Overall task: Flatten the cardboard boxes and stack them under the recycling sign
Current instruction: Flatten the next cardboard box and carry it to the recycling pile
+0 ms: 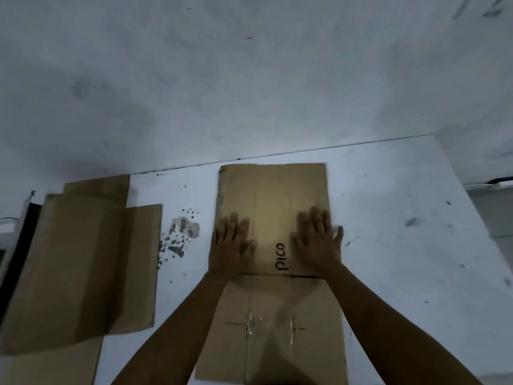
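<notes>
Right now we have both palms down on a flattened cardboard box (273, 207) that lies on the white floor (388, 218), its far edge close to the foot of the white wall (249, 79). Our left hand (231, 243) is spread flat on the left part of the sheet, fingers straight and pointing toward the wall, its outer edge at the box's left edge. Our right hand (316, 240) lies flat on the right part, fingers straight and a little fanned, with the outermost finger reaching past the box's right edge onto the floor. Between our two hands runs the printed word "PICO" (280, 257), standing sideways to us. Just below our wrists a dark crease or seam crosses the sheet, and the nearer part of the box (272, 329) carries two strips of clear tape along its fold lines.

To our left, well apart from this box, lies a stack of flattened cardboard (80, 268), several brown sheets overlapping one another, the upper one bowed slightly rather than lying quite flat. Between that stack and our box the floor shows a chipped patch (183, 232) with dark specks scattered around it. The wall is scuffed with grey marks.
</notes>
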